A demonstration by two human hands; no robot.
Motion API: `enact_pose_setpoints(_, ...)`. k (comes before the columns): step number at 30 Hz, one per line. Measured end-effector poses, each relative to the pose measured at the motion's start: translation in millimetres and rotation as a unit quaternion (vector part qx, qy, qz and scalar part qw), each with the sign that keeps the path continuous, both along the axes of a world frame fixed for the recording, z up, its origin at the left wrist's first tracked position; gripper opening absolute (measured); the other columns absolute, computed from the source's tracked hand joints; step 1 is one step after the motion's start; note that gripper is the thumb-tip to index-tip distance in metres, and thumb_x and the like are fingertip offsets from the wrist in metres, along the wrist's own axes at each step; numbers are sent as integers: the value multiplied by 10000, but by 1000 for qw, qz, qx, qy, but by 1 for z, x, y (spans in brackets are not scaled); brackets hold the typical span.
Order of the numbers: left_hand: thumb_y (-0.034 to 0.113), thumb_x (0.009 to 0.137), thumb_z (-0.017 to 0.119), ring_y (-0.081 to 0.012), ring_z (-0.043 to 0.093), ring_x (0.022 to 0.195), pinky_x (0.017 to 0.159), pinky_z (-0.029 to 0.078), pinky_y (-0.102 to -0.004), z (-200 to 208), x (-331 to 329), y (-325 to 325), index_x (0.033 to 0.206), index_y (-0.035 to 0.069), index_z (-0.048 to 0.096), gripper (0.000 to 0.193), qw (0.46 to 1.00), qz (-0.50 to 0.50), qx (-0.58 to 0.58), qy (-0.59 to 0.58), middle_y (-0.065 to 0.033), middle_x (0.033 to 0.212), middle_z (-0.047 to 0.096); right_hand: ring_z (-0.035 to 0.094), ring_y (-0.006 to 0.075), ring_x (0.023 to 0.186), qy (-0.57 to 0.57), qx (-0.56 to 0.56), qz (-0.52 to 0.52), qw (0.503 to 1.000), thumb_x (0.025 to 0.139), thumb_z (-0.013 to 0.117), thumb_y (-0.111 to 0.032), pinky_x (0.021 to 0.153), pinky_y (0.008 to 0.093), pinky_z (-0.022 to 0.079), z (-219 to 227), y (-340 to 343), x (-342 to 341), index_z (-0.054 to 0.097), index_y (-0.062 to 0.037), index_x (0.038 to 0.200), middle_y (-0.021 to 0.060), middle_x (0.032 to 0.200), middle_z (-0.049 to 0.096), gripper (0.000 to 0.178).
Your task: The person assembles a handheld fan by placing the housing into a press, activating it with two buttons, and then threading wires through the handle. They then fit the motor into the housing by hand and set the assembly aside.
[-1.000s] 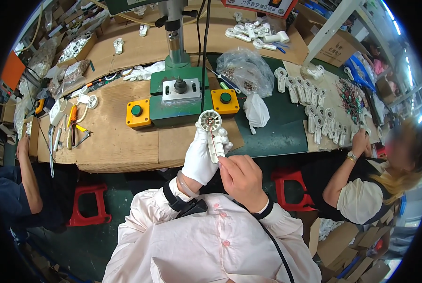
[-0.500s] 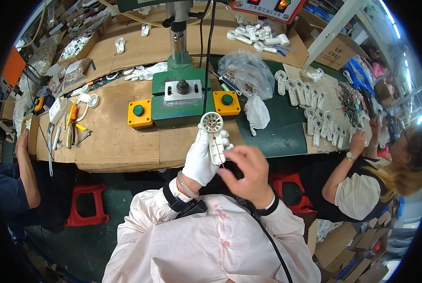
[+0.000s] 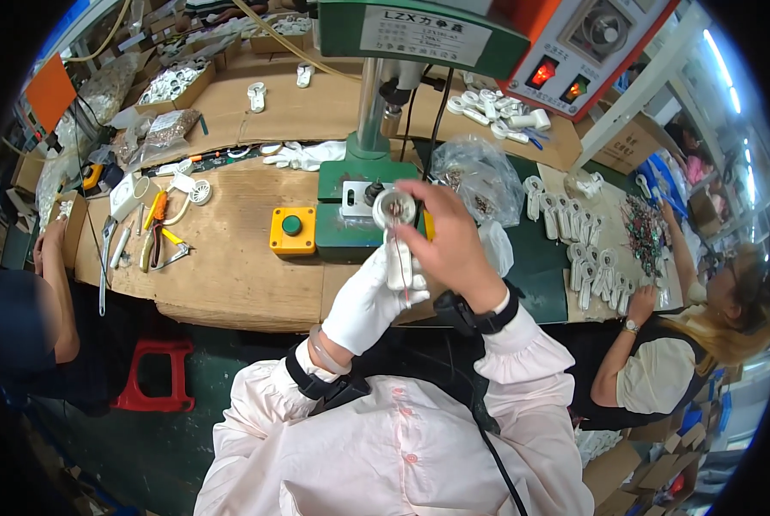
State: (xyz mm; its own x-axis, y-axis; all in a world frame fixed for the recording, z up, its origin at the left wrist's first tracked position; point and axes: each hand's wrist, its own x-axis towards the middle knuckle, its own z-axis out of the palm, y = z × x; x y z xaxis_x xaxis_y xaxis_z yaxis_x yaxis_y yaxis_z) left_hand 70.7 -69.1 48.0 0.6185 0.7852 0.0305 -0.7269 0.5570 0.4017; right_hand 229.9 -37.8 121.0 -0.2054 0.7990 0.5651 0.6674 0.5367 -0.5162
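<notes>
A white plastic hand-fan housing (image 3: 399, 263), with a round head and a narrow handle, stands before me above the table edge. My left hand (image 3: 363, 303), in a white glove, is wrapped round its handle from below. A thin red wire (image 3: 405, 284) runs down along the handle. Bare, my right hand (image 3: 455, 245) grips the round head, fingers at its upper rim and thumb at its lower side. Dark metallic parts show inside the head, too small to make out. Behind the housing is a green press (image 3: 333, 189) with a metal fixture (image 3: 357, 198).
A yellow button box (image 3: 293, 242) stands left of the press. Pliers (image 3: 155, 228) and other tools lie further left. Rows of white fan housings (image 3: 568, 219) and a heap of thin wires (image 3: 643, 228) lie at right. A co-worker's hand (image 3: 641, 303) works there; another person sits at left.
My right hand has moved up from the handle's lower end to the round head. The view has shifted, with more of the press in sight. The left hand keeps its hold.
</notes>
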Motion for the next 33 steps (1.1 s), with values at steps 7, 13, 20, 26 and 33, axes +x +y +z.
enact_pose_setpoints(7, 260, 1040, 480, -168, 591, 962, 879, 518, -347, 9, -23, 50, 1372, 72, 465, 382, 999, 20, 43, -2, -79, 1191, 602, 587, 378, 1046, -77, -4, -47, 996, 814, 710, -125, 885, 437, 477, -1, 65, -35, 506, -44, 1275, 167, 1140, 640, 511)
enact_pose_setpoints(13, 251, 1040, 481, -171, 596, 965, 872, 521, -337, -2, -26, 61, 1374, 73, 465, 379, 999, 1, 35, -10, -92, 1207, 604, 590, 384, 1044, -114, -22, -39, 992, 829, 691, -112, 881, 450, 479, -3, 76, -37, 483, -43, 1287, 179, 1152, 637, 508)
enact_pose_setpoints(20, 255, 1044, 472, -177, 602, 965, 865, 525, -334, -6, -20, 66, 1367, 69, 471, 373, 1000, -6, 17, -12, -101, 1208, 608, 616, 368, 1005, -113, -35, -52, 992, 845, 679, -87, 842, 428, 501, -3, 77, -34, 512, -40, 1275, 186, 1129, 648, 464)
enact_pose_setpoints(26, 250, 1016, 528, -215, 602, 1039, 895, 513, -345, 2, -61, 36, 1372, 53, 467, 411, 972, 28, 85, 219, -116, 1226, 601, 631, 329, 965, 37, 73, -101, 991, 873, 637, -35, 812, 371, 518, -2, 33, 17, 577, -24, 1220, 167, 1121, 657, 352)
enact_pose_setpoints(33, 196, 834, 746, -331, 573, 1098, 952, 452, -429, 8, -96, 59, 1286, 1, 545, 531, 412, 392, 466, 677, -151, 1164, 629, 600, 335, 1027, -93, 20, -172, 981, 848, 648, -38, 873, 406, 487, -62, -1, 45, 587, -14, 1227, 149, 1144, 649, 385)
